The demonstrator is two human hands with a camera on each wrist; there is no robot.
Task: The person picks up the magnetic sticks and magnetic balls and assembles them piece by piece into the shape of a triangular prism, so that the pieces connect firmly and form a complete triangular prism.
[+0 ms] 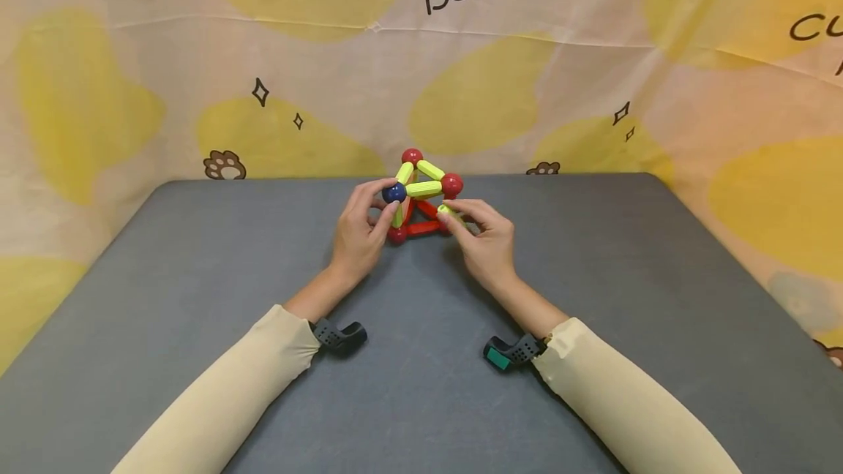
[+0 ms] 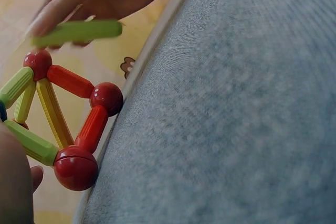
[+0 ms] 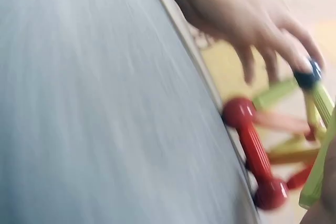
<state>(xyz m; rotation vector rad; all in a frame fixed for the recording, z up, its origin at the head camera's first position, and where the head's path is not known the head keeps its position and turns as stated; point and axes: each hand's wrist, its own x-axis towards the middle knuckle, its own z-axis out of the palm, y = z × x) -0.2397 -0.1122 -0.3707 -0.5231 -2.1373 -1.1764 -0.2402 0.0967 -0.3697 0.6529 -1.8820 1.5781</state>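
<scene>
A frame of coloured rods and balls stands on the table. Its upper part shows lime-green rods [image 1: 424, 189] between red balls [image 1: 451, 183] and one dark blue ball [image 1: 394, 192]. Red rods [image 1: 423, 228] run along its base, and a yellow rod [image 2: 54, 114] slants through it in the left wrist view. My left hand [image 1: 356, 236] pinches the dark blue ball between thumb and fingers. On the other side, my right hand [image 1: 489, 241] pinches a loose lime-green rod [image 2: 79, 32] by one end, close to the frame's right side; the left wrist view shows it blurred above a red ball [image 2: 38, 64].
The grey table [image 1: 421, 357] extends around both forearms. Behind its far edge hangs a cloth [image 1: 316, 57] with yellow patches, paw prints and lettering. Dark straps [image 1: 339, 337] circle both wrists below the light sleeves [image 1: 230, 386].
</scene>
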